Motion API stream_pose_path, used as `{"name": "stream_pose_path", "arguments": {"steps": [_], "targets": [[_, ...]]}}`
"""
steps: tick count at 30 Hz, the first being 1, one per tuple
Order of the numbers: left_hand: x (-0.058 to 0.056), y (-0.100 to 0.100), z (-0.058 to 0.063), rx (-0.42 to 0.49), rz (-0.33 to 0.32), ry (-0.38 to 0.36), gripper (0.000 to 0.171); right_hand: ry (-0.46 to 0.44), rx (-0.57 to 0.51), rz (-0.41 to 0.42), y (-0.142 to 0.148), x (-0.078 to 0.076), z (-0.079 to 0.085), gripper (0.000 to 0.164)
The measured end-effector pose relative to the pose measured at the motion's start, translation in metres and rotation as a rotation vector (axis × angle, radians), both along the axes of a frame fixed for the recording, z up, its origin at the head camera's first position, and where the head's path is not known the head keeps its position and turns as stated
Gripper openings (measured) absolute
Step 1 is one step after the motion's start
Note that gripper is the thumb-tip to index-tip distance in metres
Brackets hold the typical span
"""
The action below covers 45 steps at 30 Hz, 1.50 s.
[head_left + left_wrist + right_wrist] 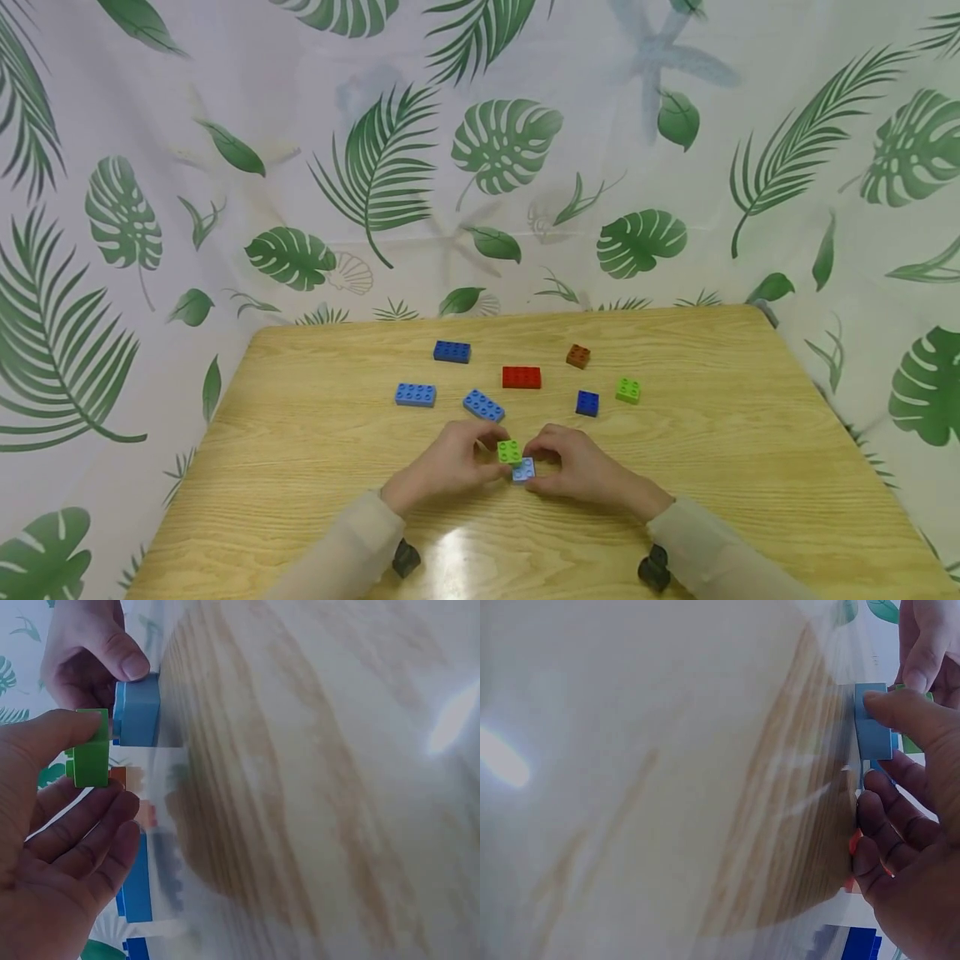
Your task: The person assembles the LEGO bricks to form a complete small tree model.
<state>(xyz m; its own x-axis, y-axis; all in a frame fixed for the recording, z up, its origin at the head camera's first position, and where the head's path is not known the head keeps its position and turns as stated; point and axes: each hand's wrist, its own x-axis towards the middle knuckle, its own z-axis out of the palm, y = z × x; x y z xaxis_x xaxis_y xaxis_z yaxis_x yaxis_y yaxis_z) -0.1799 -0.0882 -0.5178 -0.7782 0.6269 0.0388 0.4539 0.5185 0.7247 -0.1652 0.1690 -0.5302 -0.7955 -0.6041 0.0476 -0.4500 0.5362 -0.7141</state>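
My left hand [461, 460] pinches a lime green two-by-two toy brick [510, 452] between thumb and fingers. The left wrist view shows that green brick [91, 748] raised off the table, a little above stud level of the light blue brick [139, 712]. On the right, my right hand [581, 467] grips this small light blue brick [523, 472], which sits on the wooden table with studs up. Its thumb presses one side of the light blue brick [873, 736] in the right wrist view. Both hands are close together, the two bricks almost touching.
Beyond the hands lie a dark blue brick [452, 352], two mid-blue bricks [416, 395], a red brick [521, 377], a brown brick [577, 357], a small dark blue brick [587, 404] and another green brick [628, 391]. A leaf-patterned curtain [420, 275] borders the table.
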Motion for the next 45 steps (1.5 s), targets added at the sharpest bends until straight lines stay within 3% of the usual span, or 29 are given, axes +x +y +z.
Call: {"name": "stream_pose_path", "arguments": {"steps": [8, 15, 24, 35, 45], "targets": [[0.003, 0.005, -0.004, -0.003, -0.023, 0.024, 0.039, 0.039, -0.015, 0.022, 0.001, -0.001, -0.004, 0.034], [0.005, 0.008, -0.004, 0.007, -0.052, 0.038, 0.037, 0.016, -0.019, -0.011, -0.001, -0.001, -0.006, 0.034], [0.006, 0.012, -0.001, -0.037, -0.095, 0.106, 0.035, 0.015, -0.011, -0.026, -0.003, 0.000, -0.005, 0.034], [0.004, 0.014, 0.000, -0.075, -0.102, 0.117, 0.028, 0.014, -0.038, -0.018, 0.001, 0.000, -0.005, 0.028], [0.006, 0.019, 0.002, -0.083, -0.096, 0.107, 0.027, -0.072, -0.035, -0.028, 0.003, -0.002, -0.005, 0.020]]}}
